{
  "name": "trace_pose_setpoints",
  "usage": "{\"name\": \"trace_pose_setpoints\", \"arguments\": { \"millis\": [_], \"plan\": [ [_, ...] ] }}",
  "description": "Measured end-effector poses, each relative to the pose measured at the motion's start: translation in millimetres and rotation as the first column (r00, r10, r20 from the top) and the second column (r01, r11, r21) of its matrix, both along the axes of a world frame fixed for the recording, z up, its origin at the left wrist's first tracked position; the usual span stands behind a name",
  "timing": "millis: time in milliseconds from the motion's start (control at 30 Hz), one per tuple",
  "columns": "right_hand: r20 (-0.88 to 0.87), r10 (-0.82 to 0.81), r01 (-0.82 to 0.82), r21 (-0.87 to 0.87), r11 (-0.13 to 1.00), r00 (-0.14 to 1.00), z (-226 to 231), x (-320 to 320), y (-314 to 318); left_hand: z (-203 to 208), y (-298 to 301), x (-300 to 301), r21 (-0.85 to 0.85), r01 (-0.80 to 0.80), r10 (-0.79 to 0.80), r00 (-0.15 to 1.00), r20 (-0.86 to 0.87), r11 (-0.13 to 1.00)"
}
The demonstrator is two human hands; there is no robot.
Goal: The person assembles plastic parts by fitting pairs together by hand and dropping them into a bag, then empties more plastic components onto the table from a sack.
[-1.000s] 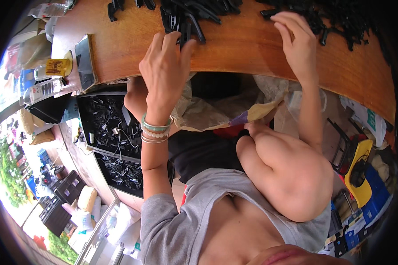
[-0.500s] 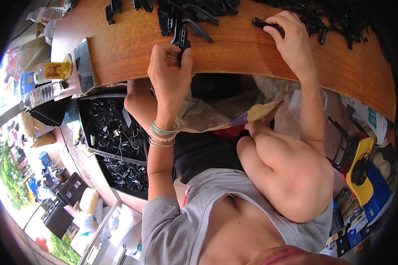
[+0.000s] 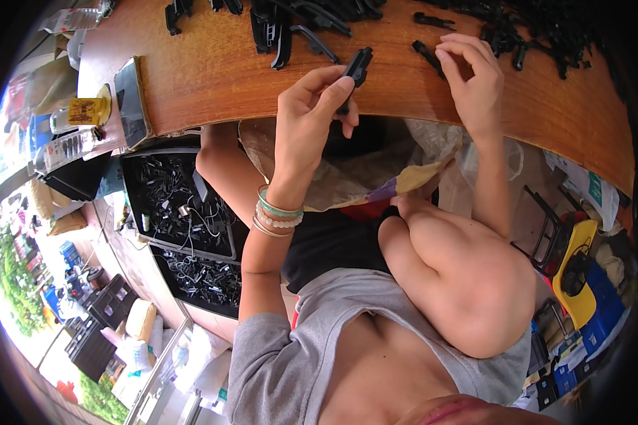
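Over the table's near edge, my left hand (image 3: 308,113) is closed on a black plastic part (image 3: 359,69), pinched between thumb and fingers and tilted up to the right. To the right, my right hand (image 3: 475,81) has thumb and index finger drawn together at a small narrow black piece (image 3: 427,57), whose far end points away to the left. How firmly it is gripped cannot be made out. Just beyond lies a similar small black piece (image 3: 433,20). Longer curved black parts (image 3: 269,35) are heaped on the table left of it.
A pile of small black pieces (image 3: 539,28) covers the wooden table's (image 3: 213,85) far right. A phone-like slab (image 3: 133,99) rests at its left edge. Below are a plastic bag (image 3: 361,184) at my lap and black trays (image 3: 181,191) of parts. A yellow-backed chair (image 3: 578,276) stands right.
My left hand has moved right and nearer, turning its black part. My right hand has shifted slightly nearer and right; a small black piece now shows on the table beyond it.
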State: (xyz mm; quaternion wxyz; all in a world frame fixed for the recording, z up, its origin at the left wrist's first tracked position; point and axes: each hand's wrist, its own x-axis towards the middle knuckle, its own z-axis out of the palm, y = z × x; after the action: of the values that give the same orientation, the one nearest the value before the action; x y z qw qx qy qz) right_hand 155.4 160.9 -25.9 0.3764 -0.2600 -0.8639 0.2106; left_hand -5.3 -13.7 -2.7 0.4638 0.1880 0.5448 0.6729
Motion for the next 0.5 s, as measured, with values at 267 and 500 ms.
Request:
{"name": "trace_pose_setpoints", "arguments": {
  "millis": [267, 500],
  "plan": [
    [0.068, -0.031, 0.019, 0.181, 0.983, 0.997, -2.6, 2.1, -22.6, 3.0, 0.4, 3.0, 0.001, 0.009, -0.009, 1.000, 0.023, 1.000],
    [-0.162, 0.426, -0.455, -0.272, 0.848, 0.890, 37.1, -2.1, -51.1, 10.7, -2.1, 1.9, -0.073, 0.202, -0.205, 0.978, -0.040, 0.977]
  ]
}}
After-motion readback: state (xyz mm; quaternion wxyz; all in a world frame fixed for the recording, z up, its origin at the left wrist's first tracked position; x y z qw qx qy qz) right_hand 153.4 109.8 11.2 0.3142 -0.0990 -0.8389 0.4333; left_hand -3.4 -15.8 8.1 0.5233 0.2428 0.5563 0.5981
